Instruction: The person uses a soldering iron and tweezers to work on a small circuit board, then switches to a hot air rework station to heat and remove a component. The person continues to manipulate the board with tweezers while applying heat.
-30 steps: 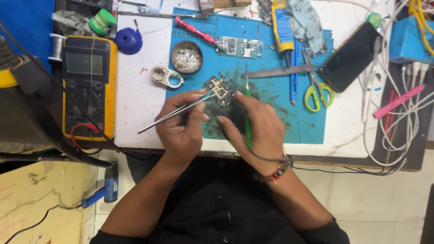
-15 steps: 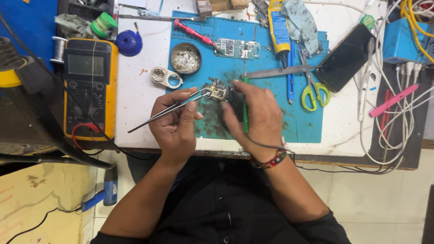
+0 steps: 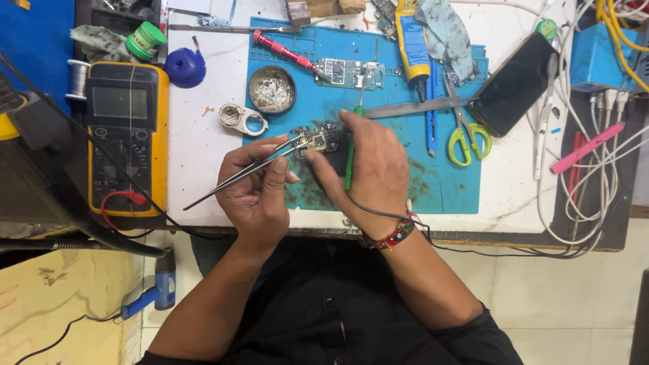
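Note:
My left hand (image 3: 257,186) pinches metal tweezers (image 3: 230,179) whose tips rest on a small dark circuit board (image 3: 318,138) lying on the blue work mat (image 3: 405,172). My right hand (image 3: 368,169) grips a green-handled soldering iron (image 3: 349,162), its thin tip pointing away from me above the board, its cord running back past my wrist. The thumb of that hand touches the board's near edge.
A yellow multimeter (image 3: 125,135) lies at the left. On the mat sit a round tin (image 3: 272,89), a second green circuit board (image 3: 348,73), a red screwdriver (image 3: 284,51), green-handled scissors (image 3: 463,132) and a dark phone (image 3: 517,84). Cables crowd the right side.
Both hands and the board sit slightly farther up the mat than before. The tweezers stay on the board and the soldering iron stays in my right hand.

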